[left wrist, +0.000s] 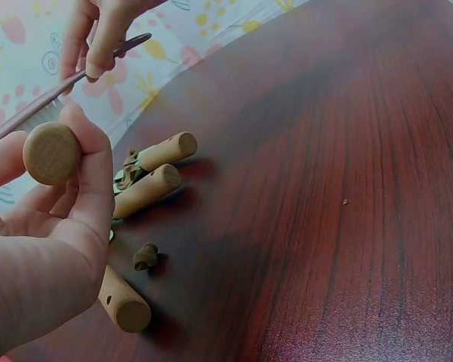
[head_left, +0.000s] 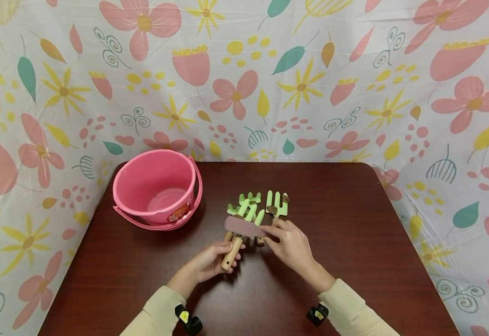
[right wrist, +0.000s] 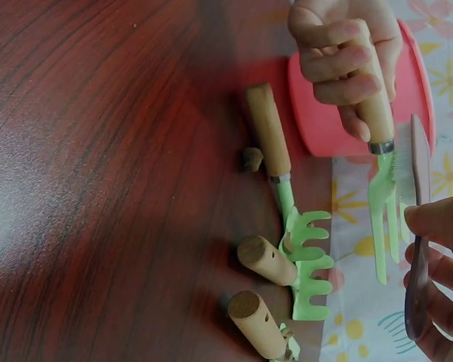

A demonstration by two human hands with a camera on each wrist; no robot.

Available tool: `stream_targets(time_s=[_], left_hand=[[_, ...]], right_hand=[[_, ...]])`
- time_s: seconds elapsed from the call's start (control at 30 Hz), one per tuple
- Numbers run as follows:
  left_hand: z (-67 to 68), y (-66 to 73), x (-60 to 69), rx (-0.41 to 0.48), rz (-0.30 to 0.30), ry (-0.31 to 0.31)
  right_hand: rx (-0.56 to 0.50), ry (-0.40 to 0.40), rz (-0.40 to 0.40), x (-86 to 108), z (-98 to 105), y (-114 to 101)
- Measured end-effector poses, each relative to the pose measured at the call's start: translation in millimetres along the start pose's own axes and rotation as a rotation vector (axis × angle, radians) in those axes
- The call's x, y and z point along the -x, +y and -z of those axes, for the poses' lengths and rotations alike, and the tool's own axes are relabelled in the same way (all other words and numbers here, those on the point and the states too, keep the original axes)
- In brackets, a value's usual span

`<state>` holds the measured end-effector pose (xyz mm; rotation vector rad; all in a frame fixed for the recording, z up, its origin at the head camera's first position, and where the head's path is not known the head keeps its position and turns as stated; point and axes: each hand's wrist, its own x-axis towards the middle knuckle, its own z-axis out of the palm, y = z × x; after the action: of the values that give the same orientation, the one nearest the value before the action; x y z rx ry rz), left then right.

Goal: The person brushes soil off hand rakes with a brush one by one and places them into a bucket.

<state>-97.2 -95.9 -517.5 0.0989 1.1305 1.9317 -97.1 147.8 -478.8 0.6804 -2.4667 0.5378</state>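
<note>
My left hand [head_left: 210, 262] grips the wooden handle of a small garden fork [right wrist: 378, 226] with light green tines. My right hand [head_left: 292, 242] pinches a mauve-backed brush [head_left: 242, 226]. In the right wrist view its white bristles [right wrist: 405, 170] face the fork and appear to touch it near the base of its tines. Beneath the hands lie green hand rakes [right wrist: 311, 260] with wooden handles. Another green fork [head_left: 278, 205], with brown bits on it, lies just beyond my right hand. The left wrist view shows the held handle [left wrist: 51, 154] end-on; the tines are hidden there.
A pink bucket [head_left: 120, 186] stands at the back left of the dark wooden table [head_left: 332, 200], its handle hanging down. A small brown clump [right wrist: 252, 159] lies beside one rake handle. A flowered cloth [head_left: 244, 93] hangs behind the table and at its sides.
</note>
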Motion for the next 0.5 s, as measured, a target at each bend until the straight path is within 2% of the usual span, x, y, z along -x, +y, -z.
stream_targets(time_s=[0.3, 0.5], left_hand=[[-3.7, 0.7, 0.8, -0.013, 0.017, 0.026], [-4.8, 1.6, 0.2, -0.013, 0.014, 0.025]], right_hand=[[-0.016, -0.015, -0.025, 0.8, 1.0, 2.4], [-0.022, 0.002, -0.035, 0.1, 0.5, 3.6]])
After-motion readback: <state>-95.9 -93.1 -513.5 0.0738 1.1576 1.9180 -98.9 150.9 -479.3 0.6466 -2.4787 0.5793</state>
